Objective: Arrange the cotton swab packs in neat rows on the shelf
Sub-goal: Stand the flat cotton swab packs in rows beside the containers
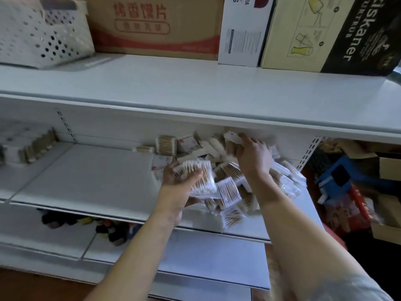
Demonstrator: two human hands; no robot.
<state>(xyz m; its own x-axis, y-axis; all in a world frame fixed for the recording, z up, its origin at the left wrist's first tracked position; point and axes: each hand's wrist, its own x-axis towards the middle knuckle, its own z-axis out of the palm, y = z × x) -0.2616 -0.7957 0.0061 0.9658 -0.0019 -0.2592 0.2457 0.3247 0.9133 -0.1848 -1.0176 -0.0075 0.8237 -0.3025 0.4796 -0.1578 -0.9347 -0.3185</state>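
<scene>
Both hands are gripping packs, the left hand point(181, 181) one pack point(196, 177) and the right hand point(252, 154) another point(231, 140), over a jumbled pile point(230, 187) on the shelf point(86, 170) (no rows forming yet).

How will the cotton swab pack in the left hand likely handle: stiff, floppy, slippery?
The cotton swab pack looks thin and flat, held easily by the left hand, so probably light. Its clear glossy wrap may be slippery. The swabs lie side by side, likely stiffening it along their length.
</scene>
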